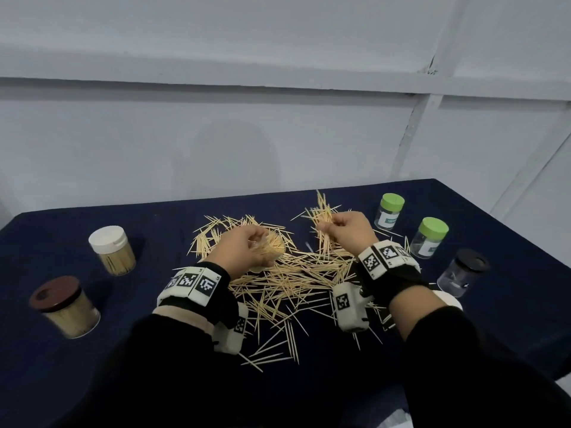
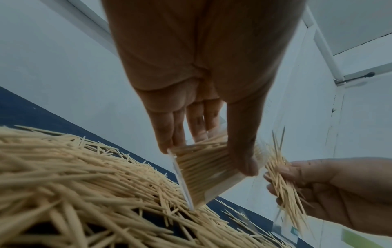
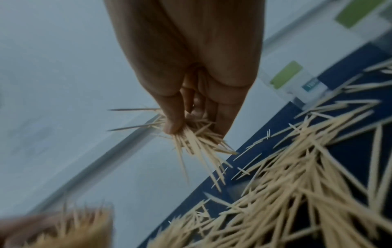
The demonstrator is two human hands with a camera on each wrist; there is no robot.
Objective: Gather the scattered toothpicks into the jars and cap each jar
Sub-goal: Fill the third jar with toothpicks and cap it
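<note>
A big heap of loose toothpicks [image 1: 290, 273] lies on the dark blue table [image 1: 92, 211]. My left hand [image 1: 247, 248] grips an uncapped clear jar [image 2: 207, 174] packed with toothpicks, tilted just above the heap [image 2: 84, 184]. To its right, my right hand [image 1: 346, 230] pinches a bundle of toothpicks [image 3: 197, 142] lifted off the table; that bundle [image 2: 282, 181] hangs close beside the jar's mouth.
At the left stand a full white-capped jar [image 1: 111, 254] and a full brown-capped jar [image 1: 66, 307]. At the right stand two green-capped jars [image 1: 390, 211] [image 1: 431, 237] and a black-capped jar [image 1: 463, 274], all near empty. A white object [image 1: 448, 299] peeks out behind my right wrist.
</note>
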